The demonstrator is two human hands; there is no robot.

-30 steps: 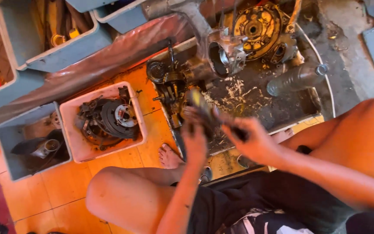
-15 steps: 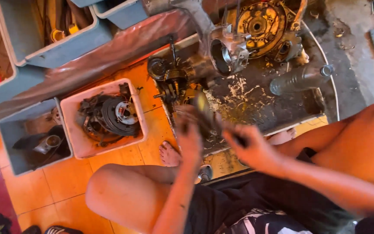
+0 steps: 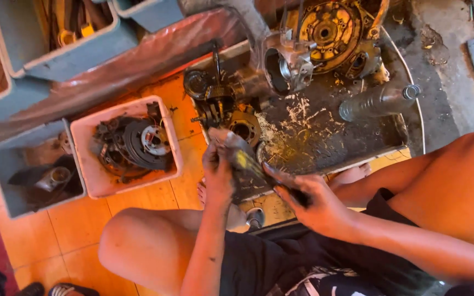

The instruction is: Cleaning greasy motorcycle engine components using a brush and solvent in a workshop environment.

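Note:
I sit on an orange tiled floor with my knees apart. My left hand (image 3: 219, 174) grips a dark, greasy part (image 3: 243, 164) with a yellow spot, held just above the near edge of a shallow metal tray (image 3: 325, 137). My right hand (image 3: 308, 203) closes on the lower end of the same part, and what the fingers pinch there is hidden. An engine case (image 3: 330, 30) with a round cover and an open cylinder bore (image 3: 281, 68) rests at the tray's far end. Gears and small engine parts (image 3: 220, 104) lie at the tray's left corner.
A white tub (image 3: 97, 183) of clutch parts stands left of the tray, a grey tub (image 3: 6, 186) beside it. Grey bins (image 3: 39, 60) of tools line the far side. A clear plastic bottle (image 3: 377, 101) lies on the tray's right. My bare foot (image 3: 352, 175) rests near the tray.
The camera view shifted slightly. My hands moved a little lower and toward me with the dark part still between them.

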